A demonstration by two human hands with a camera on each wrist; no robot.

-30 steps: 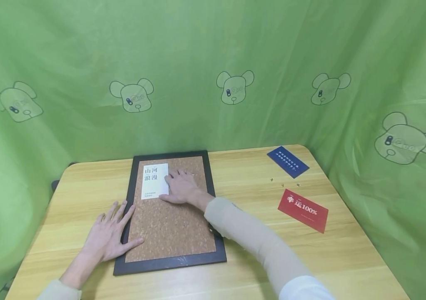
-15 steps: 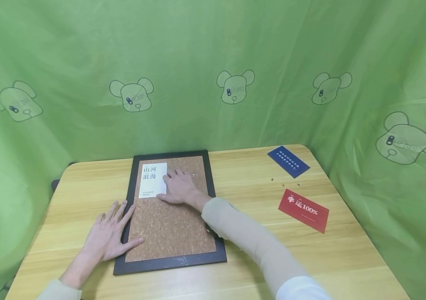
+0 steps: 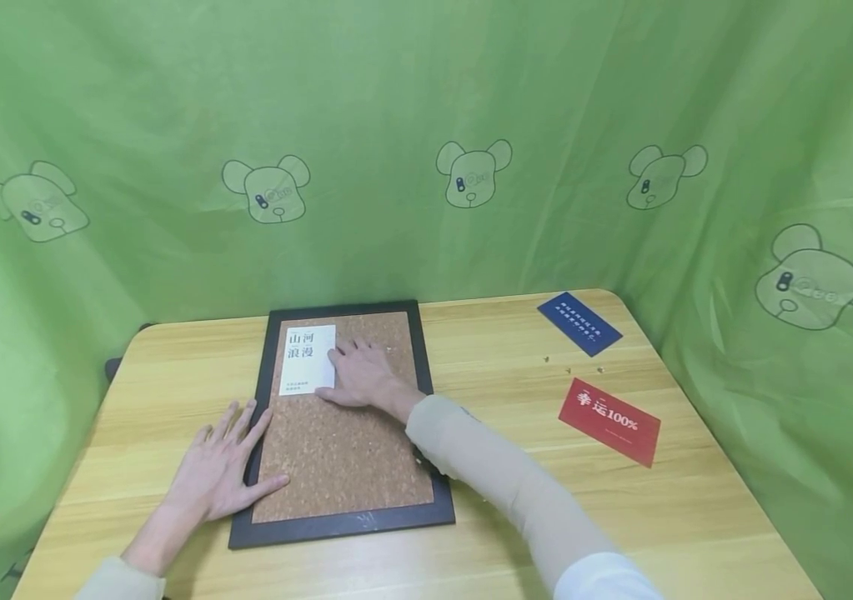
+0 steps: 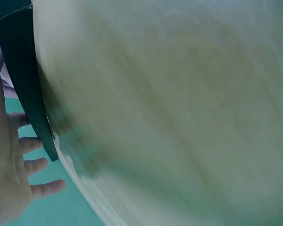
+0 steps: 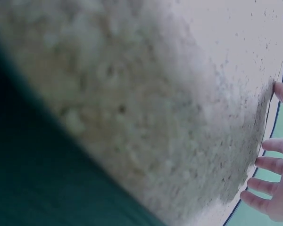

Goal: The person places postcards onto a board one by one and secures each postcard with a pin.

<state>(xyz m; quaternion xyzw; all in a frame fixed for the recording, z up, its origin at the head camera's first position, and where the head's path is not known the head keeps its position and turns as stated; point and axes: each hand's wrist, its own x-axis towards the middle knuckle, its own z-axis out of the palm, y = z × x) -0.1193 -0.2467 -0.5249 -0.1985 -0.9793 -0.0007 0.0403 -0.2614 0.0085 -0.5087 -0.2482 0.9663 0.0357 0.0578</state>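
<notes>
A black-framed cork board [image 3: 347,458] lies on the table. On its upper left part is a white card [image 3: 302,375] with dark printed characters, flat on the cork. My right hand [image 3: 357,372] rests on the board just right of the card, fingers spread, with thumb and index finger touching the card's right edge. The left hand [image 3: 214,473] lies spread across the board's left frame, its thumb reaching onto the cork. In the left wrist view the left fingers [image 4: 35,165] are extended beside the dark frame [image 4: 23,70]; the right fingers [image 5: 269,165] look spread in the right wrist view.
To the right on the wooden table [image 3: 501,333] lie a blue card [image 3: 579,323] and a red card [image 3: 609,422]. Several small metallic pieces, perhaps pins [image 3: 568,370], sit between them. A green curtain [image 3: 366,250] hangs behind and at both sides.
The right hand has slid the white card slightly left on the cork, toward the frame, and then stayed about still. My left hand keeps its place.
</notes>
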